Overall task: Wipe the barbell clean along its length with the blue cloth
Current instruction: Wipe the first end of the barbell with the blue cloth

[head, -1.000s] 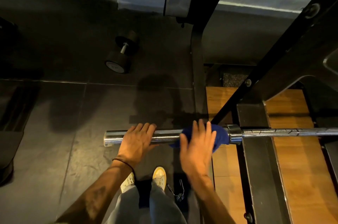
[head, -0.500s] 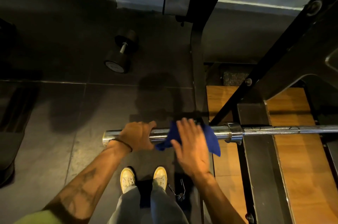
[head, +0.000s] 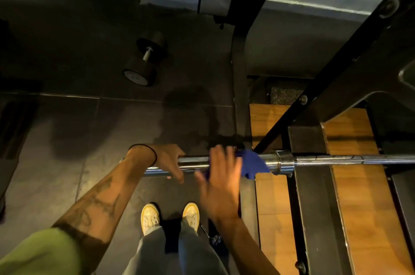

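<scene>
A chrome barbell (head: 336, 159) runs left to right across the lower middle of the head view, its thick sleeve toward me on the left. My left hand (head: 168, 162) grips the sleeve near its end, fingers curled round it. My right hand (head: 221, 181), fingers straight and slightly blurred, presses the blue cloth (head: 253, 166) onto the sleeve just left of the collar (head: 284, 161). Part of the cloth hangs below the bar; the rest is under my palm.
A black dumbbell (head: 146, 61) lies on the dark floor at the back left. Black rack beams (head: 325, 86) cross diagonally on the right above a wooden platform (head: 359, 196). My yellow shoes (head: 170, 216) stand below the bar, a spring collar clip (head: 213, 237) beside them.
My left hand has turned from resting on the sleeve to curling round it. My right hand has slid the cloth left of the collar and now sits lower on the sleeve.
</scene>
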The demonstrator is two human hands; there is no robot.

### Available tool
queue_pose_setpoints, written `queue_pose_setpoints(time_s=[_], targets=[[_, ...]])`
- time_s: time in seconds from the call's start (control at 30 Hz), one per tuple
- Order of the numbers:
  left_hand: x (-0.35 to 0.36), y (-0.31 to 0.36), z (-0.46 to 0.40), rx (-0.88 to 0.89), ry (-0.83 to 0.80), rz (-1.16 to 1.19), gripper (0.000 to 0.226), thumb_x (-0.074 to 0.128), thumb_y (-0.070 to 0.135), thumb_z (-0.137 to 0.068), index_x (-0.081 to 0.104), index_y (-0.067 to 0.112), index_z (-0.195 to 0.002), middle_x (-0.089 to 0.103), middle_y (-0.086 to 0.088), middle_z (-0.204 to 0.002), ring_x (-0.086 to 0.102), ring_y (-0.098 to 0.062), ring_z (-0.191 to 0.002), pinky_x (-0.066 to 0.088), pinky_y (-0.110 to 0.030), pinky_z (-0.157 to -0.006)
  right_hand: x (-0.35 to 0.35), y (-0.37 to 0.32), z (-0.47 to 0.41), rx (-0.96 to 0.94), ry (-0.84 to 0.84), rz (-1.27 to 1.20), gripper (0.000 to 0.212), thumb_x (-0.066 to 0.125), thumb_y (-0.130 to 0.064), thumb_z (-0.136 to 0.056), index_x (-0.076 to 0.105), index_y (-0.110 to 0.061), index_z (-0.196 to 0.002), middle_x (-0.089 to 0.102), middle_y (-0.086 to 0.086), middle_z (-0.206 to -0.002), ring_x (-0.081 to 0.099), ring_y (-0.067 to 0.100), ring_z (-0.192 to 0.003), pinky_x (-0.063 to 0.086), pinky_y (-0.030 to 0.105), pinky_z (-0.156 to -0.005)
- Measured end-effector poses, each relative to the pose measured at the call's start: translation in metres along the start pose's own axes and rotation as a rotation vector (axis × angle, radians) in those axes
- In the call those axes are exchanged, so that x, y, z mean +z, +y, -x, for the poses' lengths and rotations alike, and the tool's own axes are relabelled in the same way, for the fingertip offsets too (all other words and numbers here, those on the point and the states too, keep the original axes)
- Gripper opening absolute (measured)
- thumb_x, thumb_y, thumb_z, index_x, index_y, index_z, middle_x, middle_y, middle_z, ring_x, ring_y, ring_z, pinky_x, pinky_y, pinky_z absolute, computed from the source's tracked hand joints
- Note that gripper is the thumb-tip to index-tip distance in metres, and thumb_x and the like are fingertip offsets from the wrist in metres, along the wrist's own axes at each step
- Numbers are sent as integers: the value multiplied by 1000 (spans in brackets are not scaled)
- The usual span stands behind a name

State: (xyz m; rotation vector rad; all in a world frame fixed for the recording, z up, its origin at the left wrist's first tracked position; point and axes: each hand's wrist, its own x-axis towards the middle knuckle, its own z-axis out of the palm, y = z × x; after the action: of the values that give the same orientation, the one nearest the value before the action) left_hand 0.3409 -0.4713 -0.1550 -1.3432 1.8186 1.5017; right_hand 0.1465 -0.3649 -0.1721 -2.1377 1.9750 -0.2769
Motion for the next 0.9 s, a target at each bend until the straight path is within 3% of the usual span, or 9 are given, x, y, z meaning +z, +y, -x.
queue_pose_setpoints(time_s=[0.07, 0.2, 0.3, 0.4, 0.5, 0.6, 0.67, 0.77, 0.9], targets=[[-2, 2, -1, -25, -41, 22, 42, 83, 38, -66, 68, 22, -101, 73, 1, -95, 66, -11, -87, 52, -26, -78, 1, 14, -1, -264, -78, 108, 66, 30, -55, -104, 39, -14, -154, 39, 8, -160, 26, 27, -152, 16, 46, -124], [1, 5, 6, -22, -10, 3, 49, 84, 43, -66, 66, 21, -106, 69, 4, -94, 62, -9, -82, 52, -24, -76, -12, 58, -11, -23, -24, 130, 62, 36, -47, -101, 43, -13, -152, 49, 9, -154, 27, 25, -150, 7, 41, -125], [36, 2, 16, 78, 472, -182, 62, 81, 54, -64, 62, 29, -117, 63, 9, -103, 62, -12, -90, 52, -32, -82, -6, 28, -4, 198, 77, 26, 58, 30, -42, -105, 45, -10, -150, 48, 10, -153, 26, 29, -153, -3, 39, -127], [94, 10, 14, -28, 887, -520, 76, 87, 43, -58, 63, 20, -126, 63, -2, -106, 62, -24, -94, 51, -40, -85, 1, -17, -5, 326, 155, -56, 62, 22, -45, -108, 49, -6, -148, 46, 12, -156, 23, 33, -154, 7, 50, -126], [120, 21, 11, -104, 975, -571, 82, 91, 18, -53, 60, 8, -128, 61, -11, -108, 60, -31, -96, 49, -49, -93, 0, -19, 10, 30, -53, 74, 65, 14, -51, -108, 38, -11, -153, 40, 9, -159, 30, 30, -151, 19, 51, -120], [119, 20, 12, -84, 1071, -582, 73, 90, 16, -54, 63, 6, -120, 63, -14, -104, 62, -33, -91, 51, -50, -88, -14, 53, 10, -224, -91, 178, 67, 35, -52, -99, 29, -19, -157, 29, 4, -163, 27, 24, -152, 26, 47, -122], [113, 20, 11, -56, 1055, -575, 69, 91, 24, -56, 63, 9, -117, 63, -10, -100, 62, -31, -86, 53, -47, -82, -25, 83, 8, -16, 3, 151, 67, 36, -49, -99, 38, -13, -155, 35, 9, -162, 29, 28, -152, 27, 52, -122], [99, 19, 8, -47, 990, -552, 76, 94, 33, -49, 64, 13, -117, 64, -7, -95, 63, -27, -79, 53, -42, -71, -16, 31, 1, 315, 67, 0, 71, 27, -55, -103, 37, -8, -155, 33, 12, -163, 18, 30, -155, 17, 55, -125], [85, 17, 9, -3, 975, -541, 72, 90, 34, -52, 55, 18, -113, 59, -4, -92, 61, -25, -76, 51, -38, -61, -3, 4, 4, -220, -103, 161, 72, 18, -58, -106, 38, -10, -155, 33, 12, -163, 30, 31, -152, 17, 48, -122]])
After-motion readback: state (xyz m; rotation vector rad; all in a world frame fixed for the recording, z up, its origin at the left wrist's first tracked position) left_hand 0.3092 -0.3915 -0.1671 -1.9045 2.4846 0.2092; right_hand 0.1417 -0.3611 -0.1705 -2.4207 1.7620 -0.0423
